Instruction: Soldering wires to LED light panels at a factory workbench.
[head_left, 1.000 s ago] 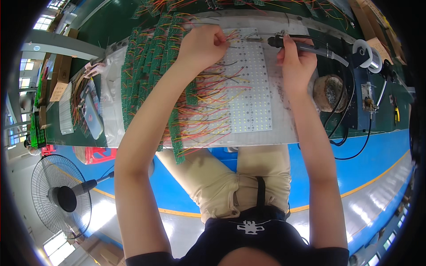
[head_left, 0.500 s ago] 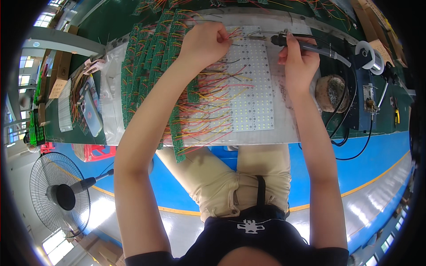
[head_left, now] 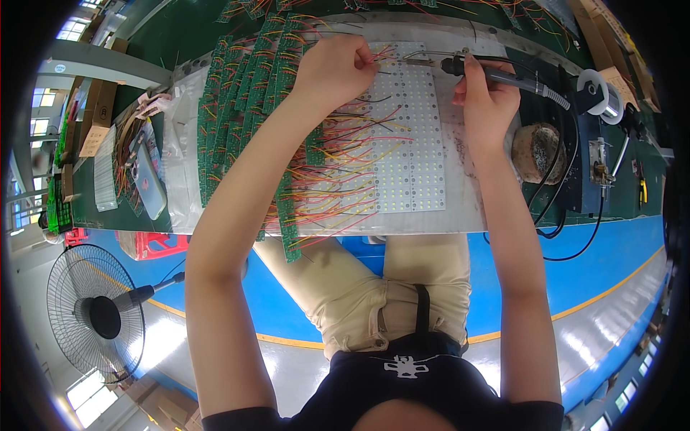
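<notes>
My left hand (head_left: 334,70) is closed at the far edge of a white panel dotted with small LEDs (head_left: 408,169), its fingertips pinching a thin wire (head_left: 379,57). My right hand (head_left: 490,104) grips a soldering iron (head_left: 503,77) whose bent solder feed tube points left toward those fingertips. Whether the iron's tip touches the panel is too small to tell. Under and beside my left forearm lie several long green circuit boards (head_left: 244,97) in overlapping rows. Red, yellow and black wires (head_left: 352,183) run from them over the panel's left part.
A solder spool (head_left: 609,97) stands on the dark soldering unit (head_left: 575,165) at right, by a round pot (head_left: 535,152). Black cables (head_left: 553,231) hang off the table edge. On the left are a phone (head_left: 149,188) and cardboard boxes (head_left: 98,118). A fan (head_left: 104,316) stands lower left.
My right hand and the soldering iron have shifted very slightly to the right. My left hand keeps its pinch in nearly the same place.
</notes>
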Demonstrator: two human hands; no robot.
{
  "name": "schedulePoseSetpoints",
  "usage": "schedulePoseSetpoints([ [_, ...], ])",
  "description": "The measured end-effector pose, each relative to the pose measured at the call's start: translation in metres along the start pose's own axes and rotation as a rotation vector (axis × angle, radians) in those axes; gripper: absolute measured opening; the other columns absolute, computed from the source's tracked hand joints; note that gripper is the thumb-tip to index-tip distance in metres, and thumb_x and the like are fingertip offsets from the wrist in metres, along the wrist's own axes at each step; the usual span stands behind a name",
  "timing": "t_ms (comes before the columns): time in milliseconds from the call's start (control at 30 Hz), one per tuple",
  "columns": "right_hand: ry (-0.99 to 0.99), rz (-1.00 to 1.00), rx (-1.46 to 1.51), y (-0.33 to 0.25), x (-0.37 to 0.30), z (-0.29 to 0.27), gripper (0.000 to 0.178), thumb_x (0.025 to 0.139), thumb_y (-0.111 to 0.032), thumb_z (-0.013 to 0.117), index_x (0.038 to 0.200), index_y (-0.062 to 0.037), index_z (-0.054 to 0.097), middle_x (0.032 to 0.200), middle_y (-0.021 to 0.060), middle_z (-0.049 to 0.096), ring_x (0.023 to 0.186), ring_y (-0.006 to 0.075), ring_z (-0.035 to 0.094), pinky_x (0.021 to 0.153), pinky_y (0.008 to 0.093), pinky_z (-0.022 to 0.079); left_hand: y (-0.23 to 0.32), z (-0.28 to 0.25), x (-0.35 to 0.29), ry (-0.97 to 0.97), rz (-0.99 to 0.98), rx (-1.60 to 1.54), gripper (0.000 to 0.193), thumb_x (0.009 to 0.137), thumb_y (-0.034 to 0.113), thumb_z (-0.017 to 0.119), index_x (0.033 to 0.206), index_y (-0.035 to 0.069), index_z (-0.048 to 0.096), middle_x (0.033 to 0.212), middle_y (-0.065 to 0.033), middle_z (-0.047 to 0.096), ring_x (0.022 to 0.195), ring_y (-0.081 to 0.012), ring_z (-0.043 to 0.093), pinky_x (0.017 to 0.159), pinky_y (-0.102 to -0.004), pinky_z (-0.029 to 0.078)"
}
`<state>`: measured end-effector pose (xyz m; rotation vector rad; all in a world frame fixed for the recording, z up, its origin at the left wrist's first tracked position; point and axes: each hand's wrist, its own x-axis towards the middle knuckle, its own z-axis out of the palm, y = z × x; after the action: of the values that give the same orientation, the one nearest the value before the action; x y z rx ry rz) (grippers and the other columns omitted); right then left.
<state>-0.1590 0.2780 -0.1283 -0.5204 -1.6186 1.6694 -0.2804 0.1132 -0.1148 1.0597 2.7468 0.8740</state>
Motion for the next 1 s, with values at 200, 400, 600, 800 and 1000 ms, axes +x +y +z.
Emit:
schedulePoseSetpoints([
  [200,0.001,-0.004,0.002,-0.001,0.000,-0.001,0.021,0.082,-0.016,0.065,0.081,0.0015,0.054,0.058,0.0060,0.057,0.047,0.0074,0.052,0.042,0.0214,0.040,-0.001,0.001,0.000,0.017,0.048,0.016,0.018,0.075,0.022,0.069,0.078,0.005,0.063,0.067,-0.0061,0.064,0.060,-0.0183,0.062,0.056,-0.0301,0.047],
  [400,0.041,0.019,0.026,-0.004,0.000,0.002,0.020,0.084,-0.016,0.064,0.081,0.0001,0.052,0.057,0.0049,0.055,0.046,0.0084,0.051,0.041,0.0218,0.042,0.000,0.000,-0.001,0.018,0.039,0.006,0.018,0.076,0.022,0.068,0.078,0.005,0.063,0.067,-0.0065,0.064,0.060,-0.0186,0.062,0.056,-0.0301,0.046],
  [600,0.045,0.019,0.043,-0.003,0.001,0.001,0.019,0.085,-0.015,0.063,0.082,-0.0013,0.050,0.056,0.0046,0.053,0.043,0.0094,0.049,0.041,0.0223,0.042,0.000,-0.001,0.000,-0.012,-0.007,0.000,0.014,0.072,0.021,0.067,0.076,0.008,0.064,0.074,-0.0053,0.067,0.070,-0.0232,0.065,0.064,-0.0348,0.051],
  [800,0.032,0.029,0.081,-0.002,0.001,0.000,0.019,0.084,-0.015,0.063,0.082,-0.0008,0.051,0.057,0.0046,0.054,0.046,0.0085,0.050,0.041,0.0220,0.042,0.002,-0.004,0.000,-0.034,-0.009,-0.032,0.016,0.072,0.023,0.068,0.076,0.007,0.065,0.074,-0.0068,0.066,0.070,-0.0237,0.064,0.064,-0.0347,0.050],
  [1000,0.054,0.044,0.112,-0.003,0.002,0.001,0.019,0.084,-0.014,0.063,0.082,-0.0008,0.050,0.057,0.0045,0.054,0.046,0.0084,0.050,0.041,0.0222,0.041,0.000,-0.007,-0.012,0.109,0.158,-0.031,0.015,0.080,0.019,0.068,0.081,0.003,0.068,0.076,-0.0077,0.063,0.066,-0.0200,0.062,0.061,-0.0312,0.047],
])
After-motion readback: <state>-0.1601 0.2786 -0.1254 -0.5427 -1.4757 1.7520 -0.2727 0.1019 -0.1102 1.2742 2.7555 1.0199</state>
